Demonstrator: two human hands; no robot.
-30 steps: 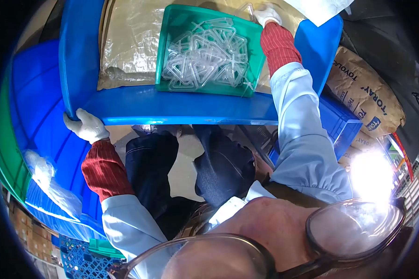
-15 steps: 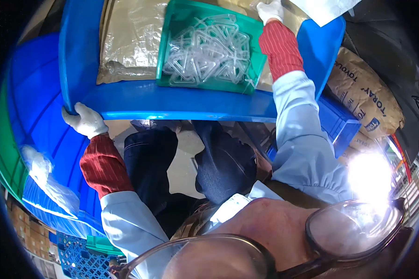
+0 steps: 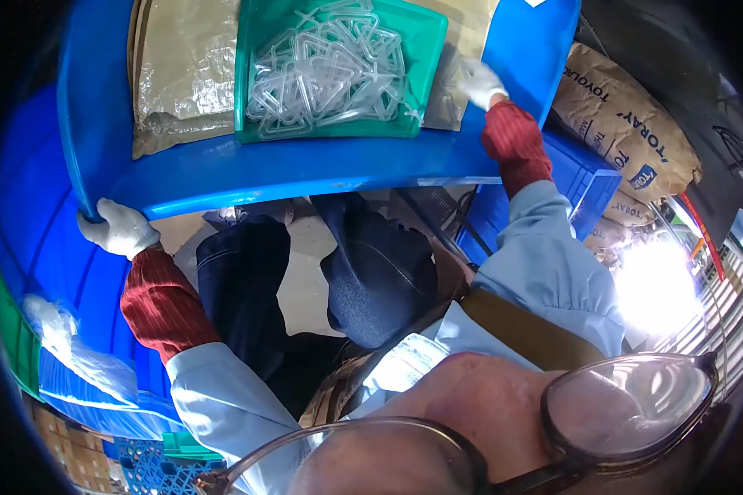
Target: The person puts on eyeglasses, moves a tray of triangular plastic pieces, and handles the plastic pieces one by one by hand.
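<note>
Clear plastic triangular frames (image 3: 332,74), upper centre, are probably light, stiff, slick, best pinched edgewise; white-gloved left hand (image 3: 120,228) grips blue plastic tray (image 3: 264,177), white-gloved right hand (image 3: 477,82) curls, contents unclear.

This looks like a factory or industrial workshop, likely one handling plastics. At the right of the frame, a bulging brown paper sack (image 3: 627,124) bears the printed words TORAY and TOYOLAC. At top centre, a green tray (image 3: 427,54) heaped with loose clear plastic pieces (image 3: 330,74) sits on a blue worktop (image 3: 297,169). A blue crate (image 3: 586,181) stands right of centre, a blue lattice basket (image 3: 153,472) at lower left, and the person wears 2 white gloves (image 3: 122,229).
</note>
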